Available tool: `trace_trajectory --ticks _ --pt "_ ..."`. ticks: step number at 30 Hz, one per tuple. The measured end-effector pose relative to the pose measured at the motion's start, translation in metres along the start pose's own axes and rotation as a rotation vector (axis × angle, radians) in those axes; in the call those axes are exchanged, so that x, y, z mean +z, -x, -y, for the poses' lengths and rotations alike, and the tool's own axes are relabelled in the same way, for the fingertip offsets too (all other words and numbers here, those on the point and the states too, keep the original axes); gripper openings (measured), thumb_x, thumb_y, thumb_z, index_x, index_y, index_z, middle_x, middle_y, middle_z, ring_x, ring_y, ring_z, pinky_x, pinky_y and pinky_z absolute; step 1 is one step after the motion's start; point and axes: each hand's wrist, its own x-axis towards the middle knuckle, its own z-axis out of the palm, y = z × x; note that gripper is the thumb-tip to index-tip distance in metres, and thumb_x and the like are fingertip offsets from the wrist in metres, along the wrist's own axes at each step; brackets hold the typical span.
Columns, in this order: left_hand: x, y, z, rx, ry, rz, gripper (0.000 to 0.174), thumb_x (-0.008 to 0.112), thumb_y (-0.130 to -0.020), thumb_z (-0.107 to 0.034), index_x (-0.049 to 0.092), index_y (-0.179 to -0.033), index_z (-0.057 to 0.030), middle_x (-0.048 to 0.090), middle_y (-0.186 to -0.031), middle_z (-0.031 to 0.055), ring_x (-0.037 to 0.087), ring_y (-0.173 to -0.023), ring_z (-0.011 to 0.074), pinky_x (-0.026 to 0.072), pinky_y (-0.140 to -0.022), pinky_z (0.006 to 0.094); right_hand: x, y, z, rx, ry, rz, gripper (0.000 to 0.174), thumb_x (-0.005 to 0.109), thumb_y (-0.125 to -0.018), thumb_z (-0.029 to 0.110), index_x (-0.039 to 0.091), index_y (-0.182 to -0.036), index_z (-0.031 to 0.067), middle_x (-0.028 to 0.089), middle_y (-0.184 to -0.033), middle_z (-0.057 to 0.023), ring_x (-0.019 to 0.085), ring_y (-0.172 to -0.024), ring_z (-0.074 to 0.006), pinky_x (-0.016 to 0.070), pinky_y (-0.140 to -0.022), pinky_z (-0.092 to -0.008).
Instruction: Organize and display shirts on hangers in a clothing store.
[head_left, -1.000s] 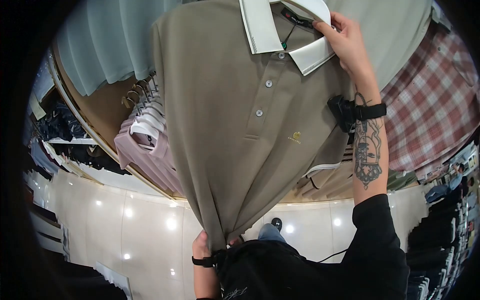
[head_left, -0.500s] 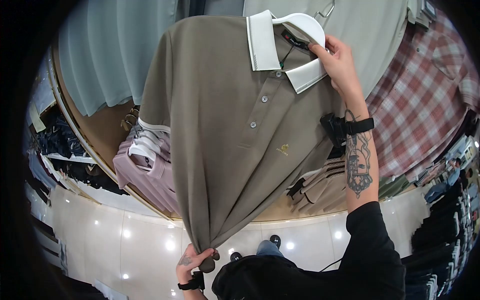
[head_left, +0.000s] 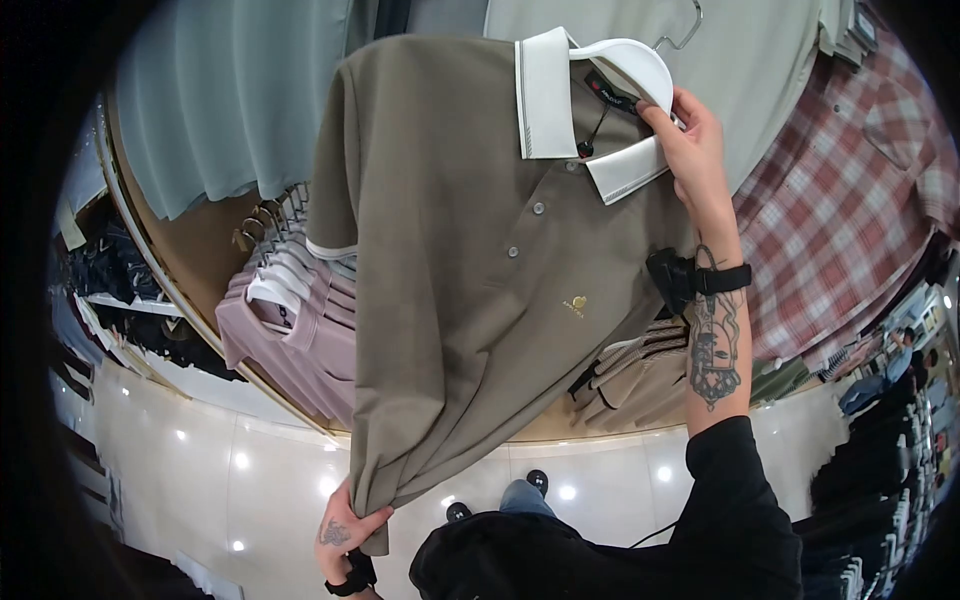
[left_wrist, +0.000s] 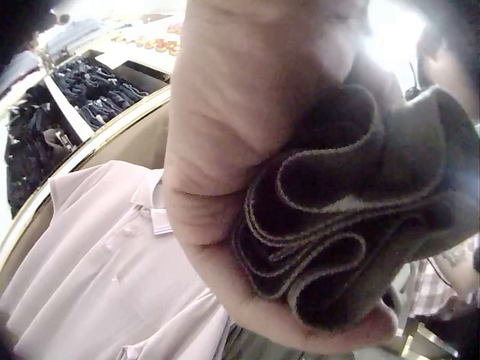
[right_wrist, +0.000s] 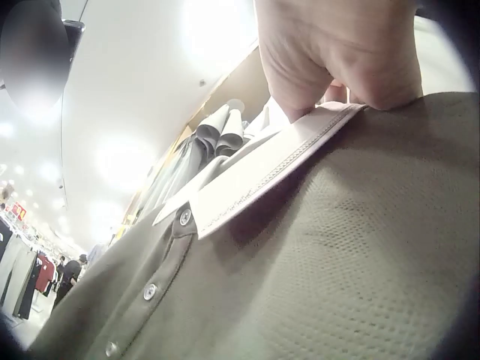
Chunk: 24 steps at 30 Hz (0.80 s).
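Note:
An olive-brown polo shirt [head_left: 440, 220] with a white collar [head_left: 546, 95] hangs on a white hanger [head_left: 632, 62], stretched between both hands. At the neck, my right hand [head_left: 697, 150] pinches the collar and hanger together, thumb inside by the black label [head_left: 610, 92]. Low on the left, my left hand [head_left: 345, 525] grips the bunched hem. In the left wrist view the gathered folds [left_wrist: 322, 217] lie inside the curled fingers. The right wrist view has the collar [right_wrist: 262, 172] under my fingers and the button placket [right_wrist: 150, 291] running down. A small gold logo [head_left: 577, 303] marks the chest.
Pink polo shirts [head_left: 300, 330] hang on a rack at the left, beige ones [head_left: 640, 385] below the polo. A red plaid shirt [head_left: 850, 190] hangs at the right, pale grey garments [head_left: 235, 100] behind. Dark clothes [head_left: 880, 480] line the right edge above a shiny tiled floor [head_left: 270, 470].
My left hand has moved from near the waist out to the left, carrying the bunched hem along. The collar end, held by my right hand, sits lower in view, and the hanger hook now shows.

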Motion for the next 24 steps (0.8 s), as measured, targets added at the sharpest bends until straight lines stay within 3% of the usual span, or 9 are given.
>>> trace_trajectory --ticks 1,5,8,9,12,13,17,20,24 --pt "-0.002 -0.001 -0.001 0.041 0.003 0.028 0.075 0.089 -0.074 -0.011 0.056 -0.14 0.0028 0.073 -0.123 0.0173 0.071 -0.105 0.0243 0.0554 -0.098 0.0378 0.0 0.002 0.001 -0.012 0.044 0.006 0.032 0.076 -0.092 0.015 0.074 -0.118 -0.0031 0.077 -0.106 -0.0095 0.066 -0.087 -0.0124 0.0525 -0.076 -0.0287" --pt "-0.004 -0.009 -0.009 0.404 0.034 -0.076 0.098 0.085 -0.072 -0.002 0.038 -0.158 -0.006 0.067 -0.129 0.0162 0.069 -0.107 0.0252 0.0544 -0.098 0.0371 0.017 0.014 -0.001 -0.053 0.159 0.043 0.03 0.076 -0.091 0.017 0.075 -0.114 -0.0021 0.079 -0.101 -0.0084 0.067 -0.083 -0.0118 0.0526 -0.074 -0.0286" --pt "0.028 -0.003 -0.087 0.255 0.405 -0.301 0.094 0.08 -0.076 0.002 0.035 -0.159 -0.0059 0.068 -0.126 0.0166 0.067 -0.109 0.0218 0.0534 -0.097 0.0343 0.02 0.03 0.004 -0.038 0.209 0.095 0.029 0.076 -0.09 0.016 0.075 -0.113 -0.0025 0.079 -0.098 -0.0098 0.069 -0.086 -0.0126 0.0535 -0.076 -0.0299" --pt "0.033 -0.006 -0.095 0.19 0.384 -0.35 0.08 0.073 -0.08 0.006 0.045 -0.153 -0.004 0.068 -0.124 0.0149 0.068 -0.108 0.0196 0.0536 -0.095 0.0325 0.022 0.037 0.007 -0.039 0.218 0.109 0.029 0.075 -0.09 0.015 0.075 -0.112 -0.0026 0.079 -0.098 -0.01 0.069 -0.087 -0.0129 0.0536 -0.076 -0.0302" --pt "0.028 -0.025 -0.07 0.482 0.096 -0.395 0.064 0.07 -0.081 0.007 0.057 -0.143 -0.0026 0.07 -0.12 0.0121 0.069 -0.101 0.0194 0.0544 -0.091 0.0326 0.035 0.056 0.015 0.011 0.192 0.151 0.028 0.074 -0.09 0.013 0.074 -0.112 -0.0033 0.079 -0.099 -0.0107 0.069 -0.089 -0.013 0.0539 -0.078 -0.0309" --pt "0.032 -0.022 -0.075 0.376 0.242 -0.367 0.049 0.072 -0.08 0.007 0.068 -0.128 -0.0011 0.071 -0.117 0.0095 0.068 -0.1 0.0176 0.0539 -0.091 0.0314 0.035 0.063 0.018 0.031 0.179 0.162 0.028 0.074 -0.09 0.013 0.073 -0.113 -0.0035 0.079 -0.1 -0.0107 0.07 -0.089 -0.013 0.0538 -0.078 -0.0308" --pt "0.034 -0.018 -0.1 0.394 0.37 -0.188 0.045 0.075 -0.072 0.002 0.071 -0.117 0.0 0.069 -0.116 0.0068 0.065 -0.101 0.0153 0.0519 -0.092 0.0289 0.039 0.083 0.026 0.102 0.15 0.223 0.025 0.073 -0.091 0.011 0.073 -0.112 -0.0028 0.078 -0.099 -0.0088 0.066 -0.083 -0.0105 0.0498 -0.071 -0.029" --pt "0.048 -0.02 -0.116 0.411 0.469 -0.159 0.05 0.076 -0.072 0.003 0.07 -0.121 0.0004 0.07 -0.117 0.0072 0.066 -0.105 0.0162 0.0517 -0.095 0.03 0.05 0.114 0.031 0.132 0.136 0.233 0.026 0.074 -0.091 0.011 0.072 -0.114 -0.0003 0.076 -0.097 -0.0048 0.057 -0.077 -0.0076 0.0438 -0.067 -0.0268" --pt "0.07 -0.035 -0.139 0.489 0.528 0.018 0.056 0.082 -0.083 0.003 0.067 -0.137 -0.001 0.069 -0.132 0.0105 0.065 -0.122 0.0188 0.0496 -0.106 0.0326 0.067 0.162 0.035 0.169 0.083 0.277 0.026 0.074 -0.09 0.006 0.071 -0.116 0.0018 0.071 -0.094 0.0002 0.046 -0.072 -0.0063 0.0382 -0.064 -0.0254"
